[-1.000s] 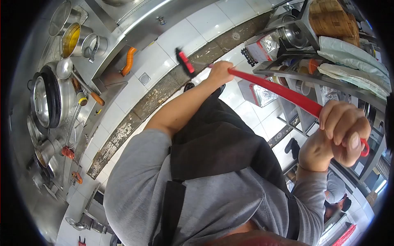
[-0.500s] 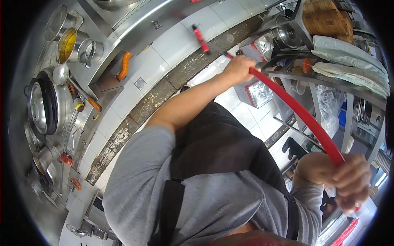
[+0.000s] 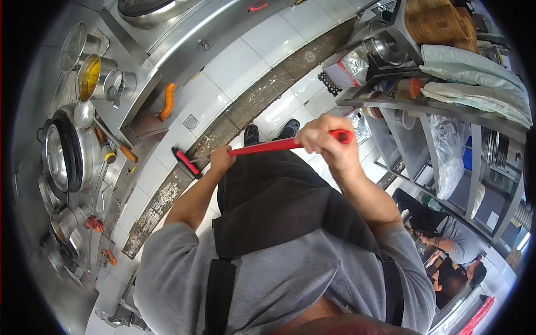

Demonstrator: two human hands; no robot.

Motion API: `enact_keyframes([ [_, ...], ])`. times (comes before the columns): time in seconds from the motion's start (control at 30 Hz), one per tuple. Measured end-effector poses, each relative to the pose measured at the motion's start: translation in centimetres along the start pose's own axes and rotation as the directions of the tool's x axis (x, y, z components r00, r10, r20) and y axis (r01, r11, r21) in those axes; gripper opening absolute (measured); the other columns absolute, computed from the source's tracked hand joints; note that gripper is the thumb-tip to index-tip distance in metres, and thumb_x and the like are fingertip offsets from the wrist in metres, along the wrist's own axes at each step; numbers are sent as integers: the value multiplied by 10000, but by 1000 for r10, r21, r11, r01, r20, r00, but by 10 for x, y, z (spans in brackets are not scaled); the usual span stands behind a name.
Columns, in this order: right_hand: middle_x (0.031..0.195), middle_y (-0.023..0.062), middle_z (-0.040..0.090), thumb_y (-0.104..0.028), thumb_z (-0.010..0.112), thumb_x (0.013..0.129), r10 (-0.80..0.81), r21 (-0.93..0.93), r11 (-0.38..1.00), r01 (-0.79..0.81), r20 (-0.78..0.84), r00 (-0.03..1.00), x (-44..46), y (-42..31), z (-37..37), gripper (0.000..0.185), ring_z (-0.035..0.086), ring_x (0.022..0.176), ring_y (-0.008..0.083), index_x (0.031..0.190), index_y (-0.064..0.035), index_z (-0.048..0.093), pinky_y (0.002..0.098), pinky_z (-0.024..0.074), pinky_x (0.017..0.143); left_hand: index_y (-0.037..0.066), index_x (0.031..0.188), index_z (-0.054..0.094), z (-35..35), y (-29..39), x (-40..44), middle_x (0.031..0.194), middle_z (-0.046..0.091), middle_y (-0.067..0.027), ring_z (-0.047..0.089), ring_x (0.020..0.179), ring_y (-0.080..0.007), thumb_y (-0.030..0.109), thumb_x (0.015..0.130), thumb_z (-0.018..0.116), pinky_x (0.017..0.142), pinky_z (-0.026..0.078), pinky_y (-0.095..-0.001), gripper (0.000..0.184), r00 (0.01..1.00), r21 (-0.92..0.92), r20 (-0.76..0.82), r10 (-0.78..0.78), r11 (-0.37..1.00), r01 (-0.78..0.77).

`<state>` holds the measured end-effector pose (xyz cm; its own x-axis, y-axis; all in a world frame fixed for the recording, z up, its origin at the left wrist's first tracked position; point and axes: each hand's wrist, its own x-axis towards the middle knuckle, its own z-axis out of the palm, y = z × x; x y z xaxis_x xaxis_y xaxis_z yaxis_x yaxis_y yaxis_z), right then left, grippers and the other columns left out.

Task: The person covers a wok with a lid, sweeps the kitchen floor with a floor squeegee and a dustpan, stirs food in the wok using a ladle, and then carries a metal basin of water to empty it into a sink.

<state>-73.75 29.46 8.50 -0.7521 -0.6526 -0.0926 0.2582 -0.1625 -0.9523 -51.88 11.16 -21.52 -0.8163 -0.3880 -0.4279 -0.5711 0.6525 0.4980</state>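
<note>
A long-handled floor brush crosses in front of my apron, its red pole (image 3: 262, 148) running almost level from right to left. My left hand (image 3: 222, 159) is closed round the lower part of the pole, close to the brush head. Higher up, near the pole's rounded end, my right hand (image 3: 326, 139) is wrapped round it. The red brush head (image 3: 186, 162) with black bristles is over the worn, dark floor strip (image 3: 223, 129); whether the bristles press on it I cannot tell. My black shoes (image 3: 251, 134) show on the white tiles just beyond the pole.
At left is a steel cooking range with a lidded wok (image 3: 56, 151), a pot of yellow liquid (image 3: 89, 78) and a ladle (image 3: 84, 114). Steel shelving (image 3: 469, 117) on the right holds cloths and bamboo steamers (image 3: 438, 25). Another person (image 3: 460, 240) is at lower right.
The brush head has swung left and closer to me from the far floor. Both my hands have moved left with the pole, my right hand from the far right to in front of me.
</note>
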Motion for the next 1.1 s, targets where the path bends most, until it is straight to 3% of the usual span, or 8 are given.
enact_keyframes([
  [0.27, 432, 9, 356, -104, 464, 785, -435, -13, 897, 442, 156, 887, -2, -150, -7, 229, 330, 350, 129, 578, -88, 368, 313, 322, 377, 28, 567, 528, -32, 181, 83, 626, 559, -180, 562, 644, -375, 271, 753, 629, 620, 437, -448, 322, 890, -254, -207, 406, 856, -449],
  [0.37, 451, 11, 400, -116, 513, 770, -491, -88, 841, 534, 292, 821, -18, -171, -6, 215, 374, 356, 136, 602, -82, 383, 307, 347, 365, 24, 550, 513, -39, 232, 104, 614, 551, -187, 556, 637, -379, 241, 757, 625, 616, 435, -448, 320, 834, -276, -211, 510, 787, -552],
  [0.43, 438, 22, 381, -113, 600, 728, -541, -148, 809, 569, 191, 819, -29, -165, 3, 308, 370, 352, 153, 528, -68, 370, 304, 311, 347, 22, 542, 506, -32, 250, 122, 607, 547, -192, 552, 634, -385, 230, 759, 623, 614, 435, -450, 322, 797, -287, -200, 570, 743, -604],
  [0.5, 440, 21, 384, -86, 635, 700, -555, -228, 783, 579, 167, 815, -33, -156, 9, 332, 375, 354, 160, 498, -56, 373, 305, 295, 345, 15, 538, 498, -22, 265, 144, 602, 543, -199, 550, 639, -392, 222, 757, 620, 610, 431, -456, 325, 769, -273, -260, 585, 719, -639],
  [0.7, 461, 42, 389, 37, 621, 610, -450, -418, 631, 653, 488, 748, -19, -109, 6, 307, 403, 373, 213, 489, -75, 362, 318, 285, 368, 17, 595, 517, 8, 271, 199, 643, 554, -179, 549, 682, -361, 264, 734, 654, 651, 430, -443, 314, 726, -326, -355, 590, 649, -687],
  [0.8, 446, 41, 337, 37, 619, 614, -452, -394, 618, 681, 531, 717, -17, -80, 10, 329, 357, 361, 226, 483, -83, 341, 336, 258, 366, 20, 759, 552, 10, 268, 207, 798, 579, -152, 563, 731, -338, 297, 703, 719, 673, 449, -419, 328, 724, -387, -402, 561, 612, -690],
  [0.9, 459, 47, 360, 16, 636, 626, -430, -367, 587, 722, 614, 662, -23, -61, 15, 337, 385, 379, 227, 496, -83, 341, 337, 287, 380, 21, 767, 560, 5, 263, 189, 800, 577, -148, 572, 753, -325, 278, 696, 732, 676, 456, -396, 318, 779, -464, -339, 528, 627, -627],
  [1.1, 464, 45, 370, 4, 646, 626, -373, -432, 533, 728, 652, 660, -28, -31, 17, 334, 404, 392, 222, 495, -87, 352, 335, 313, 391, 3, 727, 571, -12, 262, 159, 771, 558, -125, 570, 748, -289, 186, 693, 721, 675, 455, -365, 240, 702, -468, -421, 574, 526, -710],
])
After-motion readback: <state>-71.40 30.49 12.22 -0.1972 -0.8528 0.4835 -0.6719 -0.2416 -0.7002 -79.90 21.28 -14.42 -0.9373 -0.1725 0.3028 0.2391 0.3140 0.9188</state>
